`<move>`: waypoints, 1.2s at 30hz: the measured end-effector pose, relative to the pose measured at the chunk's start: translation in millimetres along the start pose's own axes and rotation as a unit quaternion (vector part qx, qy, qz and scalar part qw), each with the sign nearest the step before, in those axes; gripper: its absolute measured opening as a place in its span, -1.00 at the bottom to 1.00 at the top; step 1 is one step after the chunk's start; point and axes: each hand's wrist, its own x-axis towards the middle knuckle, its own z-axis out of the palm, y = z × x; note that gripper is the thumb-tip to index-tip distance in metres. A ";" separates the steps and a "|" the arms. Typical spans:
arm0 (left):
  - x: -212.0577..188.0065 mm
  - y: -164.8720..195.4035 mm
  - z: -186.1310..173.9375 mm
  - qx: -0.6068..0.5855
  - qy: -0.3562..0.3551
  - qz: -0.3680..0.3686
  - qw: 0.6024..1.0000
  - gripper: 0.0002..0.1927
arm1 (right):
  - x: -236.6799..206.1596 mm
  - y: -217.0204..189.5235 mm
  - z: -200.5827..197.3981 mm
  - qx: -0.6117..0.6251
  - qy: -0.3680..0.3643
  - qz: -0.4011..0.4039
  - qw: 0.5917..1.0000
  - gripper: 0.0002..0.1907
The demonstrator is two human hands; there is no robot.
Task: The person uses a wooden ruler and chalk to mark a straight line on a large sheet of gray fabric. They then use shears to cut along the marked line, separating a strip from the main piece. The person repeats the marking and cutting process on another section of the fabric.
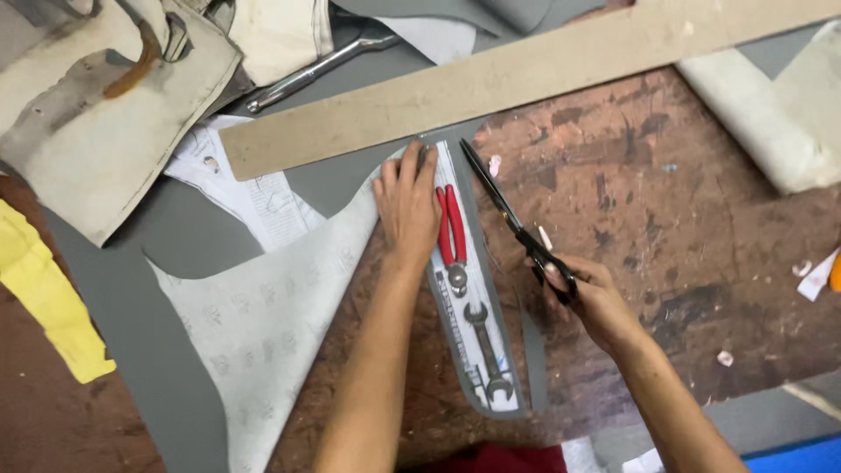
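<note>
Worn workbench: left hand pins template, right hand grips scissors.

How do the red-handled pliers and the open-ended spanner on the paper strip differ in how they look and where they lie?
The red-handled pliers have red grips and lie higher on the paper strip, beside the left hand; the spanner is bare grey metal and lies lower, apart from that hand. The pliers have two handles; the spanner is one slim bar. Both lie flat, lengthwise along the strip.
</note>
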 end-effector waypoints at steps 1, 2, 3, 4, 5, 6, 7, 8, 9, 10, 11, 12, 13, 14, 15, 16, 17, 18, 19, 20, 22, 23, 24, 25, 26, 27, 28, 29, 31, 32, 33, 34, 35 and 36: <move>-2.5 -1.8 2.8 -0.001 0.002 0.005 1.000 -0.45 | 2.7 -5.3 -3.7 -0.020 0.001 0.008 1.000 -0.55; -7.7 -3.0 4.9 -0.002 0.000 0.005 1.000 -0.42 | 2.5 -9.3 -7.1 -0.040 0.001 0.022 0.999 -0.55; -11.8 -3.9 7.3 -0.003 0.001 0.003 1.000 -0.42 | 3.1 -13.7 -11.2 -0.046 -0.007 0.027 0.999 -0.54; -15.4 -5.1 9.6 -0.002 0.004 -0.002 1.000 -0.42 | 5.2 -19.1 -16.5 -0.054 -0.015 0.031 0.998 -0.54; -18.5 -5.9 11.2 -0.002 0.008 -0.003 1.000 -0.41 | 7.6 -24.0 -21.7 -0.061 -0.023 0.032 0.997 -0.54; -20.9 -6.4 12.5 0.003 0.014 -0.003 1.000 -0.42 | 10.1 -28.8 -27.4 -0.057 -0.038 0.038 0.997 -0.54; -22.4 -6.8 13.3 0.007 0.023 -0.001 1.000 -0.42 | 14.5 -34.3 -33.7 -0.054 -0.053 0.041 0.996 -0.55; -23.4 -6.8 13.7 0.012 0.031 0.001 0.999 -0.43 | 20.2 -39.3 -39.6 -0.050 -0.068 0.044 0.995 -0.55; -24.0 -7.0 13.6 0.011 0.034 0.000 0.999 -0.44 | 26.8 -44.4 -45.6 -0.056 -0.092 0.044 0.993 -0.56; -24.8 -6.5 13.1 0.010 0.035 -0.002 0.999 -0.45 | 34.4 -50.0 -52.2 -0.062 -0.116 0.046 0.990 -0.56; -25.2 -6.3 12.5 0.010 0.036 -0.003 0.999 -0.47 | 42.7 -56.1 -59.0 -0.066 -0.140 0.048 0.987 -0.56; -25.8 -5.7 11.8 0.010 0.036 -0.007 0.999 -0.47 | 50.3 -63.2 -66.8 -0.083 -0.141 0.055 0.985 -0.57; -26.4 -5.1 11.3 0.011 0.037 -0.009 0.999 -0.48 | 58.6 -71.4 -75.3 -0.100 -0.142 0.060 0.983 -0.57; -27.0 -4.8 10.4 0.012 0.038 -0.010 0.999 -0.48 | 67.3 -80.9 -84.4 -0.116 -0.143 0.064 0.981 -0.57; -27.7 -4.3 9.9 0.015 0.034 -0.009 0.999 -0.48 | 76.2 -92.4 -95.0 -0.154 -0.151 0.074 0.974 -0.59; -28.5 -4.1 9.2 0.018 0.027 -0.008 0.999 -0.47 | 86.1 -104.0 -105.4 -0.190 -0.161 0.086 0.965 -0.60; -29.3 -3.9 8.5 0.022 0.021 -0.008 1.000 -0.46 | 97.7 -117.2 -116.4 -0.219 -0.155 0.083 0.960 -0.63; -29.7 -3.6 8.3 0.013 0.027 -0.010 1.000 -0.50 | 111.6 -130.4 -126.8 -0.247 -0.149 0.078 0.954 -0.64; -30.2 -3.3 7.8 0.004 0.033 -0.011 0.999 -0.54 | 127.4 -143.2 -136.3 -0.249 -0.159 0.097 0.950 -0.61; -30.4 -3.0 7.5 -0.003 0.041 -0.010 0.999 -0.58 | 145.9 -156.9 -144.8 -0.251 -0.170 0.114 0.946 -0.52; -31.1 -2.2 6.3 -0.010 0.048 -0.014 0.999 -0.59 | 178.4 -182.8 -160.7 -0.377 -0.179 0.095 0.904 -0.51; -31.4 -1.6 5.8 -0.015 0.048 -0.017 0.999 -0.59 | 192.3 -189.4 -165.2 -0.436 -0.183 0.088 0.877 -0.51; -32.1 -1.2 4.9 -0.005 0.039 -0.017 0.999 -0.58 | 205.5 -196.2 -168.9 -0.485 -0.186 0.086 0.850 -0.52; -32.8 -0.9 4.3 0.003 0.031 -0.015 0.999 -0.57 | 216.8 -207.9 -173.2 -0.532 -0.187 0.083 0.821 -0.53; -33.4 -0.6 3.9 0.010 0.025 -0.012 1.000 -0.57 | 225.3 -216.2 -175.6 -0.579 -0.188 0.078 0.790 -0.55; -34.4 -0.6 3.6 0.007 0.018 -0.016 1.000 -0.58 | 231.5 -221.9 -176.6 -0.600 -0.211 0.081 0.768 -0.51; -35.1 -0.6 3.9 0.004 0.013 -0.018 1.000 -0.59 | 237.0 -230.6 -176.6 -0.621 -0.234 0.082 0.744 -0.46; -36.0 -1.1 4.6 0.003 0.008 -0.021 1.000 -0.61 | 241.6 -237.4 -174.8 -0.640 -0.256 0.083 0.719 -0.42; -37.7 -1.6 7.2 0.023 -0.009 -0.026 0.999 -0.57 | 246.8 -245.8 -167.4 -0.644 -0.279 0.039 0.711 -0.44; -38.9 -2.3 8.6 0.034 -0.019 -0.030 0.999 -0.55 | 249.3 -248.9 -161.5 -0.644 -0.293 0.018 0.707 -0.44; -39.5 -3.5 10.2 0.036 -0.016 -0.022 0.999 -0.57 | 251.9 -251.6 -154.5 -0.659 -0.269 0.060 0.700 -0.45; -40.3 -3.8 12.4 0.035 -0.015 -0.015 0.999 -0.59 | 252.3 -254.3 -148.3 -0.672 -0.243 0.105 0.691 -0.46; -40.9 -4.1 14.3 0.033 -0.015 -0.009 0.999 -0.61 | 252.1 -255.6 -141.7 -0.684 -0.216 0.150 0.680 -0.46; -42.1 -4.0 15.7 0.034 -0.022 -0.016 0.999 -0.60 | 251.8 -255.9 -135.0 -0.677 -0.220 0.155 0.685 -0.45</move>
